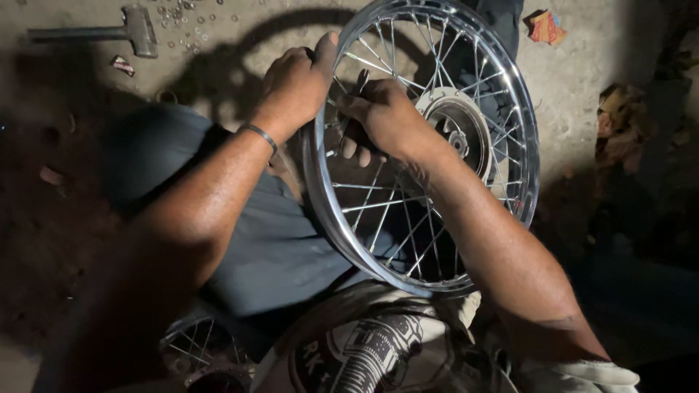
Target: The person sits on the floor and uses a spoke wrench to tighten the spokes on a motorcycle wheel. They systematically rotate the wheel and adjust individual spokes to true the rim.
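A shiny chrome spoked wheel (530,156) with a metal hub (460,131) stands tilted on my lap. My left hand (295,84) grips the rim at its upper left, thumb over the edge. A dark band circles that wrist. My right hand (386,116) reaches through the spokes and is shut on a dark tool (357,109) held against the spokes near the rim. The tool's tip is mostly hidden by my fingers.
A hammer (109,33) lies on the concrete floor at the upper left, with several small metal nipples (182,22) scattered beside it. Another spoked wheel (200,349) shows at the bottom left. A crumpled wrapper (545,25) lies at the top right.
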